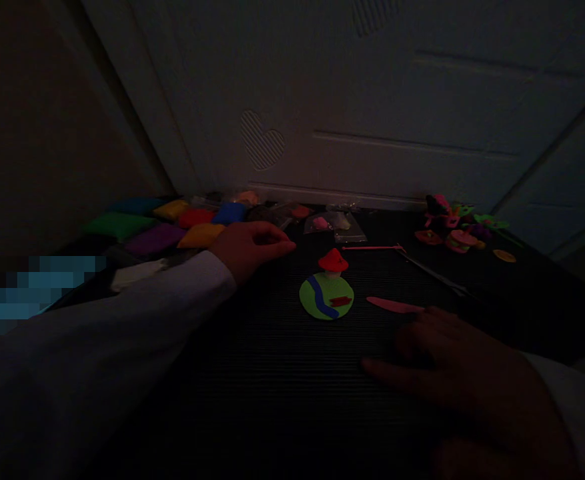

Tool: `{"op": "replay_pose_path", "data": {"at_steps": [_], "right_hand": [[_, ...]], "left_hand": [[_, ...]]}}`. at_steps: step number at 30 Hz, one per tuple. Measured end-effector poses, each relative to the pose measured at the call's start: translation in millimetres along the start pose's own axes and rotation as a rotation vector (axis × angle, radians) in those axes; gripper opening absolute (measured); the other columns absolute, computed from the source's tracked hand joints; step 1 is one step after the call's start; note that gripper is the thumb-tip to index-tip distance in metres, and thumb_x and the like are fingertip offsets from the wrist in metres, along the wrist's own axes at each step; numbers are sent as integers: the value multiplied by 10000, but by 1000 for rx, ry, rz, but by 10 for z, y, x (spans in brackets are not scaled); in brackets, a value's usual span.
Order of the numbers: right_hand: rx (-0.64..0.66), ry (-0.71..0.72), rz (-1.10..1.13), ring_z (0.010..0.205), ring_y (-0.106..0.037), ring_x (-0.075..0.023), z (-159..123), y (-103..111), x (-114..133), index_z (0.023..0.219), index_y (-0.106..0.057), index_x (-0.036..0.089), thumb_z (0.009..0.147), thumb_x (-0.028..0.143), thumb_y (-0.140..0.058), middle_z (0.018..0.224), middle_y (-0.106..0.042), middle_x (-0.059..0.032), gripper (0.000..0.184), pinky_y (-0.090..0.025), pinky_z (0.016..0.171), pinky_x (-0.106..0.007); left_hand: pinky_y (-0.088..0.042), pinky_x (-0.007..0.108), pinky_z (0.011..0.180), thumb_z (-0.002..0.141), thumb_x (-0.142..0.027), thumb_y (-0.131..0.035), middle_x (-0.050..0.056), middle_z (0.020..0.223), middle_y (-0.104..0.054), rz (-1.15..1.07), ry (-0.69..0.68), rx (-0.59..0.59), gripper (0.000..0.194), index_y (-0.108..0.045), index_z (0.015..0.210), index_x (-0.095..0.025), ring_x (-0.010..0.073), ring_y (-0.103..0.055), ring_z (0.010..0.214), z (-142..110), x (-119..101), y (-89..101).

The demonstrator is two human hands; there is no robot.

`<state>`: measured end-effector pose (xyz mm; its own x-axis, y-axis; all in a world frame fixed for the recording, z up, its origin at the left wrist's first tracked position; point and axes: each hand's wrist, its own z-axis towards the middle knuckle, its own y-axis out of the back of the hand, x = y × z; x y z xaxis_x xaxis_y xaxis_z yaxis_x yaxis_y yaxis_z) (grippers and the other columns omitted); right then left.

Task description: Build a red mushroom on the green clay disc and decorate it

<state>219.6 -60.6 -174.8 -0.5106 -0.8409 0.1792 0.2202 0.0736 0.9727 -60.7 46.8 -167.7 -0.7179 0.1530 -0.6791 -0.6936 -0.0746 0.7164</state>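
On the dark table a round green clay disc (306,300) carries a wavy blue clay strip (318,293) and a small dark red clay piece (340,301). A mushroom-like clay piece with a red cap (333,261) stands at its far edge. My left hand (247,250) is left of and beyond the disc, its fingertips pinched together; whatever they might hold is too small to make out. To the right, my right hand (465,373) rests low with its thumb stretched out. Its curled fingers reach the near end of a pink modelling knife (392,305), partly covering it.
Colourful clay packs, including a green one (120,227) and a purple one (155,239), lie at the left. Clear bags (350,230) lie by the pale panel. A thin pink tool (372,248), a long metallic tool (432,272) and clay figures (460,240) are at the right.
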Motion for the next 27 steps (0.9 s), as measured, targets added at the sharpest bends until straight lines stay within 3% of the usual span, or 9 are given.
{"op": "replay_pose_path", "data": {"at_steps": [6, 9, 21, 27], "right_hand": [[-41, -65, 14, 798, -466, -212, 12, -52, 10, 1281, -393, 309, 776, 593, -376, 917, -512, -71, 580, -316, 709, -397], [-87, -6, 36, 771, -459, -201, 9, -84, 5, 1281, -386, 330, 773, 608, -356, 904, -503, -64, 580, -310, 683, -378], [28, -38, 30, 814, -462, -212, 6, -40, 2, 1314, -329, 321, 759, 569, -445, 949, -498, -75, 618, -323, 695, -391], [-85, 6, 47, 774, -451, -209, 7, -102, 5, 1308, -344, 315, 783, 591, -354, 911, -489, -75, 593, -308, 682, -403]], "left_hand": [[-423, 271, 647, 610, -456, -628, -6, 729, -661, 19, 17, -4, 285, -649, 756, -213, 167, -588, 715, -5, -40, 5], [-424, 275, 654, 610, -445, -630, -1, 733, -662, 12, 23, 1, 276, -648, 748, -207, 170, -590, 720, -3, -39, 3], [-408, 265, 622, 606, -477, -623, -8, 711, -653, 37, 27, -20, 309, -653, 760, -212, 162, -579, 690, -13, -39, 8], [-422, 272, 631, 598, -472, -628, -8, 714, -656, 12, 33, -21, 298, -653, 753, -218, 167, -585, 699, -7, -47, -9]]}}
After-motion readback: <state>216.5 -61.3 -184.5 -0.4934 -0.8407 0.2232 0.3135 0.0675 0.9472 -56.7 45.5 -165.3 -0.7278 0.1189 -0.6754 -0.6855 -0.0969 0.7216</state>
